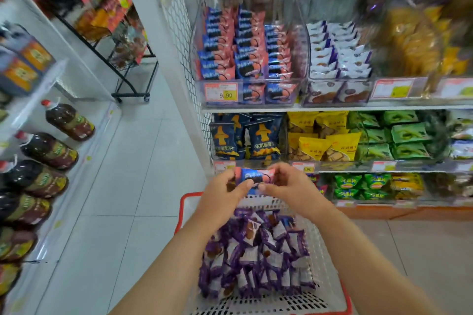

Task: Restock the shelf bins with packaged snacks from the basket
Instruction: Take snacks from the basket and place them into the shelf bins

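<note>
While both hands lift it over the basket (325, 258), the left hand (225, 195) and right hand (286, 186) pinch a pink-and-blue cookie pack (252, 177) by its ends, likely for the far matching cookie bin (245, 59).

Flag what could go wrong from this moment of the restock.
1. The blue-and-pink packets, pinched by left hand and right hand above the basket, may slip back in.
2. The matching bin looks nearly full, so added packets could spill.
</note>
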The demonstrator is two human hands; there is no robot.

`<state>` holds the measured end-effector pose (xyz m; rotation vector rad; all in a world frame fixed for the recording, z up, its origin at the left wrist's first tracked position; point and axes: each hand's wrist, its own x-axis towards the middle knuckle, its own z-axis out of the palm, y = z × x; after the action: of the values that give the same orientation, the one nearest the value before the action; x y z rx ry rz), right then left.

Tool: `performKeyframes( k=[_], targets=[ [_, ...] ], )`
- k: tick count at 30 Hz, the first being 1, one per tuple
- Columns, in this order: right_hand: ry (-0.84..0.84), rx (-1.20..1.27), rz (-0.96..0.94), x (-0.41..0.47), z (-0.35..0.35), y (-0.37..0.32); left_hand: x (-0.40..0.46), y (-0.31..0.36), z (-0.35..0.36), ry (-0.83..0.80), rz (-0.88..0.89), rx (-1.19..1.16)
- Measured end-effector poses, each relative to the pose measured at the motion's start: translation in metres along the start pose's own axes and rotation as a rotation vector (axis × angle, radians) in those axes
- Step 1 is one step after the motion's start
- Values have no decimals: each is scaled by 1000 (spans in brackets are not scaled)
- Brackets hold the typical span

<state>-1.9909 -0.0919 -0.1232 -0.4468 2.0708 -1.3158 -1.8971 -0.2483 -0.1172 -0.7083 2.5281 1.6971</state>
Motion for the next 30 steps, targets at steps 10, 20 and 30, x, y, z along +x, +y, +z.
performKeyframes(
  k=[10, 20, 30],
  targets=[
    [410, -200, -336, 83, -75, -137, 103, 122, -61, 318, 470, 283],
    [314, -613, -263, 140, -84, -148, 143, 96, -61, 369, 544, 682],
    [292, -679, -86, 144, -89, -154, 158, 86, -62, 404, 754, 850]
  ],
)
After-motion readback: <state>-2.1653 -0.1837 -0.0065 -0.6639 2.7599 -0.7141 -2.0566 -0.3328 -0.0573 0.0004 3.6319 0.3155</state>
